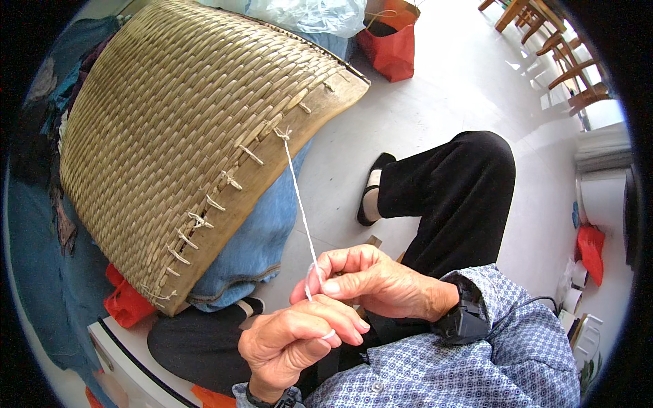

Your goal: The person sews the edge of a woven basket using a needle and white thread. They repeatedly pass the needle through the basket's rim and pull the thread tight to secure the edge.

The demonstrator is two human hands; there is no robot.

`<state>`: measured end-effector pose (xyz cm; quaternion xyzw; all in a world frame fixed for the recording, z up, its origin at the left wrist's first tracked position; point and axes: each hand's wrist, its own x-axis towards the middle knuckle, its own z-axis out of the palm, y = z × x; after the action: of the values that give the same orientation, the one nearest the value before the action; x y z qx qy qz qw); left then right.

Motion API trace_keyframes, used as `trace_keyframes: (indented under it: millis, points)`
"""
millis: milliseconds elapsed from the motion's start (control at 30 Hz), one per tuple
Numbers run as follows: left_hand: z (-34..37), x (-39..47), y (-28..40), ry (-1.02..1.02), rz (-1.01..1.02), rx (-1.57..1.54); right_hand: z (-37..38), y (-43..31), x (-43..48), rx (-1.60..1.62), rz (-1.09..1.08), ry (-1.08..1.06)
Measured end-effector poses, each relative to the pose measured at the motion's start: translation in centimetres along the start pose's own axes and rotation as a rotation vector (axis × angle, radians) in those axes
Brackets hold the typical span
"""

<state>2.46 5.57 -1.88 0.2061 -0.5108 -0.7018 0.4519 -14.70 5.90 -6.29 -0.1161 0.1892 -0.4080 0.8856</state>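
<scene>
A large woven wicker winnowing basket (183, 102) lies tilted before me, with a flat wooden strip (245, 204) along its near edge. Short cord stitches (214, 203) bind the strip to the weave. From a knot (283, 134) on that strip, a white string (302, 204) runs taut to my hands. My right hand (362, 275) pinches it between thumb and forefinger. Just below, my left hand (301, 331) is curled with the string passing through its fingers, and a short bit shows by the thumb. I cannot tell where the loose end lies.
Blue denim cloth (245, 255) lies beneath the basket. A red bag (390, 46) stands on the pale floor beyond, beside a clear plastic bag (311, 15). Wooden stools (556, 46) are at the far right. A white cabinet (132, 362) sits at lower left, near a red plastic bag (127, 301).
</scene>
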Motion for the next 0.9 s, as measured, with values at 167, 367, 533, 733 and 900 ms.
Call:
trace_keyframes:
  millis: [167,367,533,733,900]
  points:
    - [-0.1,0.0,0.0,-0.004,-0.010,0.076,-0.9,1.2,0.0,0.175,-0.017,0.084]
    - [0.3,0.2,-0.1,0.107,0.030,0.284,-1.7,1.1,-0.8,0.260,-0.099,0.145]
    - [0.0,0.1,0.2,0.199,0.053,0.381,-1.6,0.2,-1.6,0.307,-0.171,0.218]
    - [-0.7,-0.7,1.1,0.261,-0.099,0.479,-2.3,-1.2,-1.9,0.174,-0.285,0.144]
    - [-2.2,-1.4,2.5,0.280,-0.171,0.480,-2.2,-1.9,-2.3,0.082,-0.319,0.141]
